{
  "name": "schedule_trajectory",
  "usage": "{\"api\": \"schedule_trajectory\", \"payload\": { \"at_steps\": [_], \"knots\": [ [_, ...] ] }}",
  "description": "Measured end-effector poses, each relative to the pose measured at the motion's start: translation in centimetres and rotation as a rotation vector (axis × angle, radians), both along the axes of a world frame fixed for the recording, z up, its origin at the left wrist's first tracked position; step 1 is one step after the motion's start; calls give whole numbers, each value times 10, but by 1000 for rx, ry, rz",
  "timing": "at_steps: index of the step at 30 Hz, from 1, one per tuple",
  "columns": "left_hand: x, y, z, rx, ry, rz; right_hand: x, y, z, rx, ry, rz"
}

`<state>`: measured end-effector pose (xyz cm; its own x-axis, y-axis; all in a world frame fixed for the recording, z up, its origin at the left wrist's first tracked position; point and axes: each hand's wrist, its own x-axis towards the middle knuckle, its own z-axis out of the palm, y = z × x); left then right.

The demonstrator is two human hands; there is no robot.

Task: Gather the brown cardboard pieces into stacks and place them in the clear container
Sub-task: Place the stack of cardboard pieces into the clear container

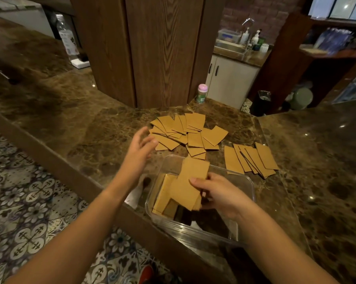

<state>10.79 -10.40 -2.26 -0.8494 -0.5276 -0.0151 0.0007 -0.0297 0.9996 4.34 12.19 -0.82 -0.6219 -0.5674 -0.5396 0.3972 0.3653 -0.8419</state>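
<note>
Partly done | clear container (248,182) nearest, some cardboard already inside | right hand (220,193) pinching a small stack (188,185) over it | left hand (139,147) empty, fingers loosely spread, reaching toward far pile (185,130) | smaller pile (250,158) at right, ungathered | both on marble counter (316,160)

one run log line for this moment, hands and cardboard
right hand: holds brown cardboard stack over clear plastic container | left hand: open, near loose cardboard pile
</note>
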Motion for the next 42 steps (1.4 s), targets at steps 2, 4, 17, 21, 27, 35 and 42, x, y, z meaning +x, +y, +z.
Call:
{"api": "schedule_trajectory", "payload": {
  "at_steps": [2, 4, 17, 21, 27, 35, 42],
  "knots": [
    [5, 3, -23, 26, -121, -115, 5, -5, -8, 135, 17, 43],
    [8, 15, -40, 146, -145, -210, 9, -13, -16, 182, 30, 68],
    [9, 29, -46, 196, -119, -240, 38, -66, -17, 181, 15, -32],
    [7, 28, -51, 182, -115, -235, 50, -73, -18, 56, -158, -220],
    [9, 25, -55, 270, -119, -240, 46, -77, -13, -36, -276, -298],
    [7, 31, -54, 296, -90, -271, 48, -85, -13, -115, -314, -297],
    [2, 18, -53, 341, -58, -272, 41, -65, -9, -9, -235, -206]
  ]
}}
